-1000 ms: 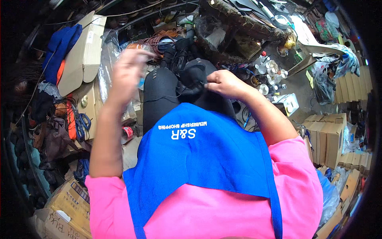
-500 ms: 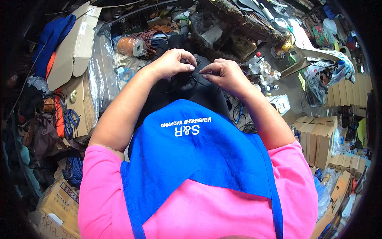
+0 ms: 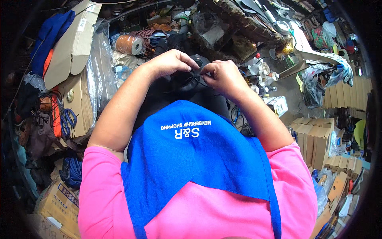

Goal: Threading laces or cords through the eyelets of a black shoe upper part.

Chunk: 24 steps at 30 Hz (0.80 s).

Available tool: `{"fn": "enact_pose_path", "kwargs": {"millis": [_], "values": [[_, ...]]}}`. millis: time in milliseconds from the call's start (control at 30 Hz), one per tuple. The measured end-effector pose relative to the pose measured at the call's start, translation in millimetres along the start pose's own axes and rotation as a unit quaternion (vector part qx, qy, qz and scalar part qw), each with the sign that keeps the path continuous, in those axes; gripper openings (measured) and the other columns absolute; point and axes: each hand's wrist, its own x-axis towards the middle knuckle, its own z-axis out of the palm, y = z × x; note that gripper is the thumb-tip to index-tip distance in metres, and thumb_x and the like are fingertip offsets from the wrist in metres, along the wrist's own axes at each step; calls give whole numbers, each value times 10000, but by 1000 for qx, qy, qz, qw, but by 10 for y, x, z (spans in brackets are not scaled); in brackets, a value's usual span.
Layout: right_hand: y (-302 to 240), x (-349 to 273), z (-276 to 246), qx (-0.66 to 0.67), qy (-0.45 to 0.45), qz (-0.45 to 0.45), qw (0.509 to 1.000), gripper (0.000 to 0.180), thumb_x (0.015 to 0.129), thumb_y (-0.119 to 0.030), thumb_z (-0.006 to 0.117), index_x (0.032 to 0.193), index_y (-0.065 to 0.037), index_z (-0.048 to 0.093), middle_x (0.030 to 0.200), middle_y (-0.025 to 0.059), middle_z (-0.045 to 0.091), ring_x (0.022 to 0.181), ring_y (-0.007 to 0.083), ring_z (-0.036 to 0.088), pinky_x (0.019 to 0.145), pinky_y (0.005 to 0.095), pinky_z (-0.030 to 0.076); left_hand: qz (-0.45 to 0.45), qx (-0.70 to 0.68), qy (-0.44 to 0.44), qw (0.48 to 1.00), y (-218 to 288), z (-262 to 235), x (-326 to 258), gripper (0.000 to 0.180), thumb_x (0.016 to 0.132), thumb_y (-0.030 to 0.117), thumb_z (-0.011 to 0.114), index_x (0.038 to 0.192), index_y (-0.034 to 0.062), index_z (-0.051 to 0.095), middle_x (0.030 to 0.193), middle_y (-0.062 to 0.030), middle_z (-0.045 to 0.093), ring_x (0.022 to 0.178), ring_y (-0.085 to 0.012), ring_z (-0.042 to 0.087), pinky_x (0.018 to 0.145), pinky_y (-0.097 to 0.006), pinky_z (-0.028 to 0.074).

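Just past the apron, a black shoe (image 3: 186,81) rests on my dark-clad lap. Its outline merges with the dark cloth around it. My left hand (image 3: 175,63) reaches over the shoe from the left, thumb and fingertips pinched together on what looks like a thin black shoelace. From the other side my right hand (image 3: 223,75) pinches too, its fingers curled and its tips close to the left ones. The lace itself is barely visible between the fingertips. Both hands are just above the shoe, nearly meeting.
An orange thread spool (image 3: 129,45) in plastic lies beyond my left hand. Small bottles (image 3: 264,75) cluster to the right of my right hand. Blue-handled scissors (image 3: 68,121) and cardboard sheets (image 3: 73,47) stand at left, cardboard boxes (image 3: 314,139) at right.
My fingertips have come a little closer together over the shoe. The right hand's fingers are more curled, and the left hand's fingers have straightened slightly toward the right.
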Motion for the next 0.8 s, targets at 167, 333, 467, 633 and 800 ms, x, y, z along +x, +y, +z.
{"fn": "enact_pose_path", "kwargs": {"millis": [167, 333, 467, 633, 800], "values": [[80, -39, 109, 86, 31, -5, 996, 107, 704, -144, 653, 795, -89, 669, 769, 105, 651, 757, 275, 640, 699, 375, 494, 14, -16, -1, 1000, 5, -5, -10, 301, 763, 72, 604, 1050, 12, 670, 1002, -73, 676, 951, -136, 594, 908, -286, 427], [152, 10, 122, 11, 47, -90, 995, 95, 704, -156, 657, 788, -112, 659, 763, 65, 638, 779, 251, 627, 712, 382, 448, 27, -7, -16, 999, -17, -8, 64, 278, 792, 89, 618, 1053, 7, 664, 993, -67, 676, 933, -124, 592, 885, -279, 441], [116, 47, -20, -58, -10, -101, 993, 96, 713, -169, 650, 797, -122, 658, 766, 47, 631, 801, 235, 622, 730, 376, 419, 42, 9, -18, 999, 43, 27, 55, 267, 800, 97, 629, 1049, 6, 663, 981, -57, 674, 912, -112, 588, 868, -274, 447], [133, 65, 13, -39, -16, -96, 995, 94, 728, -163, 659, 805, -110, 669, 749, 60, 624, 793, 249, 620, 736, 371, 437, 40, 10, -28, 999, 24, 24, 81, 275, 799, 103, 638, 1059, 14, 652, 978, -49, 668, 918, -113, 580, 859, -274, 447], [371, -5, 53, 198, -86, 32, 976, 166, 772, -112, 687, 932, -68, 697, 812, 59, 606, 773, 157, 601, 717, 272, 454, 65, 60, -51, 995, 133, 38, 10, 313, 785, 93, 645, 1091, 26, 633, 1022, -50, 654, 956, -120, 566, 872, -285, 441]]}}
